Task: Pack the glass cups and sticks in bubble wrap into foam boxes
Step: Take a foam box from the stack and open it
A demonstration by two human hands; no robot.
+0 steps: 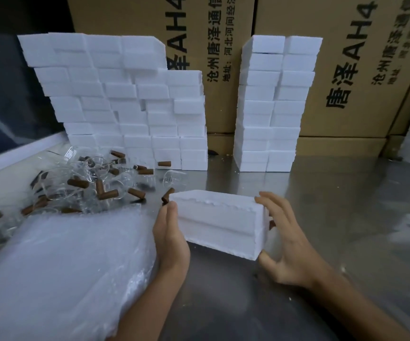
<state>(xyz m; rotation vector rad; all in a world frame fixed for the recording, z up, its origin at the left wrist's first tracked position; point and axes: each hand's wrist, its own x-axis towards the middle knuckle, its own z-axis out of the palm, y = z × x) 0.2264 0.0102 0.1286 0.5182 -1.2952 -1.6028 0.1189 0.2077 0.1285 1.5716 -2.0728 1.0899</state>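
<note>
Both hands hold one closed foam box (pixel 220 223) on the metal table (pixel 346 217). The left hand (pixel 170 238) presses flat against its left end; the right hand (pixel 289 244) grips its right end with spread fingers.

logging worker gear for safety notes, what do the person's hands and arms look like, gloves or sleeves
Both hands, left and right, are bare: no gloves, rings or watch show. The forearms are bare as well, with no sleeve in view up to the frame edge. No markings, bandages or straps are visible on them.
</note>
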